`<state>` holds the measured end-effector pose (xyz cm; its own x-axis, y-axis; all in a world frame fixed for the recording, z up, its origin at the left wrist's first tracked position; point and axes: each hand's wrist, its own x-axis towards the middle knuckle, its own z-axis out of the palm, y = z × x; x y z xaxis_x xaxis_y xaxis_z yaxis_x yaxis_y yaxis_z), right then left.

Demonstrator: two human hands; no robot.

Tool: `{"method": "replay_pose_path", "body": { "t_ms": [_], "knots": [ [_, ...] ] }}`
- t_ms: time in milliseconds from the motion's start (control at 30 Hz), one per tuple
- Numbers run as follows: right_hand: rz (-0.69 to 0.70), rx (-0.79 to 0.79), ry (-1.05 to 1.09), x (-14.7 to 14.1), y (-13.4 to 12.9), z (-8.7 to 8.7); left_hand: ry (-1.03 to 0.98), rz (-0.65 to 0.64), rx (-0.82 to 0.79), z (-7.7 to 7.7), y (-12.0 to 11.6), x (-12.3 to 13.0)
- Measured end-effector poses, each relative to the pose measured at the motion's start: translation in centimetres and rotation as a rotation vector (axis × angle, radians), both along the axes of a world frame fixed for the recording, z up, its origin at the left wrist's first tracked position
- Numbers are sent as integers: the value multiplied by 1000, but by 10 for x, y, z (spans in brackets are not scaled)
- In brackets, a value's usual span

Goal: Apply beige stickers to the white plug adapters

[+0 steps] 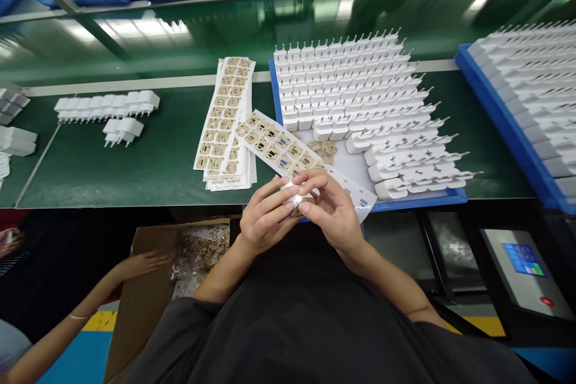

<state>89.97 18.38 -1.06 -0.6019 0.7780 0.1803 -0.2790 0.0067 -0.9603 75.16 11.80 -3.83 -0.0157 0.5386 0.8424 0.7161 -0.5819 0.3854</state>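
Note:
My left hand is closed round a white plug adapter close to my body. The fingers of my right hand pinch a tan sticker against the adapter's near side. Just beyond my hands lies a sheet of tan stickers, slanting from the sticker stack onto the near corner of a blue tray. Rows of white plug adapters with pins up fill most of that tray. Loose tan pieces lie on its floor.
More white adapters stand on the green table at left. Another filled blue tray is at right. A co-worker's hand reaches over a cardboard box of scraps. A control panel sits at lower right; trays line the shelf above.

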Motion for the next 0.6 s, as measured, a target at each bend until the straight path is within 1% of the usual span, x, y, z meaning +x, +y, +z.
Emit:
{"method": "replay_pose_path", "body": {
  "t_ms": [167, 467, 600],
  "knots": [
    [12, 1, 34, 1, -1, -1, 20, 25, 2, 0, -1, 0],
    [-26, -23, 32, -1, -3, -3, 22, 1, 16, -2, -1, -1],
    [-4, -34, 68, 2, 1, -4, 3, -38, 6, -3, -3, -3]
  ]
}}
